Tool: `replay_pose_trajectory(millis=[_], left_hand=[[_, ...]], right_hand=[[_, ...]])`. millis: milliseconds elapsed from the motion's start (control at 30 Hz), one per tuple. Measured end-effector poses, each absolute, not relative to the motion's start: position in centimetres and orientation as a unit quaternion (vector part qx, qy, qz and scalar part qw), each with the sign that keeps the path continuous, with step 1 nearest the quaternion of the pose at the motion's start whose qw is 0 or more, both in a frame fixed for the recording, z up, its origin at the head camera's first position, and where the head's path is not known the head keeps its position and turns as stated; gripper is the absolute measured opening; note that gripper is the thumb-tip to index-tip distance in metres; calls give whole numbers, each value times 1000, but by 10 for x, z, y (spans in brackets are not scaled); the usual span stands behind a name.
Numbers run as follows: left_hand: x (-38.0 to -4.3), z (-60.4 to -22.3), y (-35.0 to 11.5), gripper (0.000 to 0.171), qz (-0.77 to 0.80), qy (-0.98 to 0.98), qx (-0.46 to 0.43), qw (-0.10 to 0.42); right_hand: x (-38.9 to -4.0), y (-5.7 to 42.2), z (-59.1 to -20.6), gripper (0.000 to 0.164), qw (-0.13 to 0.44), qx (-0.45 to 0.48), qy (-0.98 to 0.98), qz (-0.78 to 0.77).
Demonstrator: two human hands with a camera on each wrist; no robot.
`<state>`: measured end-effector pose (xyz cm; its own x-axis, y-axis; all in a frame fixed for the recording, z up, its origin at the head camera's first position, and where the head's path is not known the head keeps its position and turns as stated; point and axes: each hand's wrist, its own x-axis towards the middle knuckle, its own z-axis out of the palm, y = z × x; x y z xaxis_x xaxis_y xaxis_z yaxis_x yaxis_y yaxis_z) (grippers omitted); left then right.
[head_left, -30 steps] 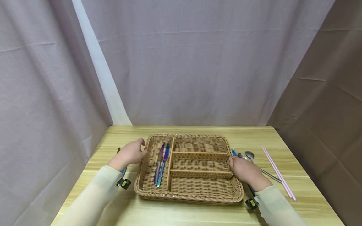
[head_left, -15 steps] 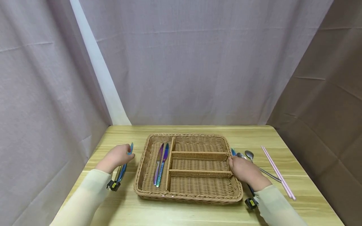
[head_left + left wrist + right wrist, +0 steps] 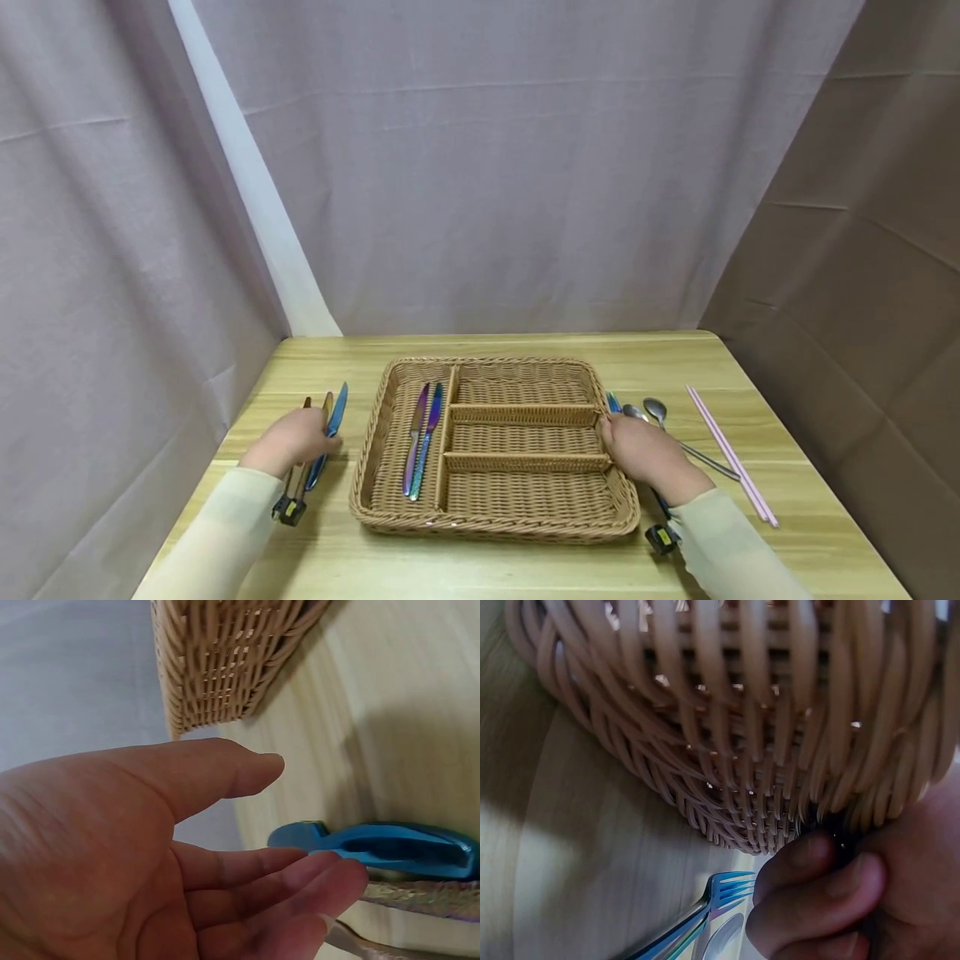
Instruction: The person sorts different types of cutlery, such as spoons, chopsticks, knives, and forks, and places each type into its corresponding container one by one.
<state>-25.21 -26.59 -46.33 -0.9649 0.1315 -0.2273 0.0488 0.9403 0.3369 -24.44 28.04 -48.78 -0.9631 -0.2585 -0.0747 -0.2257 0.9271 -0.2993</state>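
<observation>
A divided wicker basket (image 3: 495, 525) lies in the middle of the wooden table. My right hand (image 3: 648, 454) grips its right end; in the right wrist view the fingers (image 3: 810, 900) curl at the woven wall. My left hand (image 3: 288, 440) hovers over several knives left of the basket, its thumb well apart from the loosely bent fingers. Nearest to it is a blue knife (image 3: 405, 847), overlapped by the fingertips in the left wrist view. Two iridescent table knives (image 3: 427, 442) lie lengthwise in the basket's left compartment.
Right of the basket lie blue-tinted forks (image 3: 731, 889), metal spoons (image 3: 655, 409) and a pair of pink chopsticks (image 3: 731, 454). My right hand partly hides the forks and spoons. Grey curtains (image 3: 510, 208) hang behind the table (image 3: 480, 571).
My left hand has left the basket's left rim and moved left over the knives there. The right hand stays at the basket's right end. The head view has shifted slightly.
</observation>
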Motion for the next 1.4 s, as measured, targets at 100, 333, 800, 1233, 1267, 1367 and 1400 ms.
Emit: replay_pose_trajectory(millis=[100,333,800,1233,1267,1367,1400], left_hand=[[-253,-470,-268,33,164,978,45,124],[-255,-477,-268,31,155,980,45,113],[-256,-482,-265,27,129,988,45,78],[-261,-493,-270,25,124,989,26,77],[-261,-494,-269,25,124,989,24,78],[-260,-494,-268,26,120,990,23,77],[-260,-494,-267,26,119,990,23,77]], right_hand=[[-244,280,-488,43,53,-123,980,-146],[-244,280,-488,43,49,-119,981,-148],[-245,281,-489,47,53,-115,980,-152],[-245,281,-490,45,44,-119,980,-153],[-245,281,-491,44,44,-119,980,-152],[-245,281,-491,42,45,-119,980,-152],[-245,281,-491,41,45,-118,980,-153]])
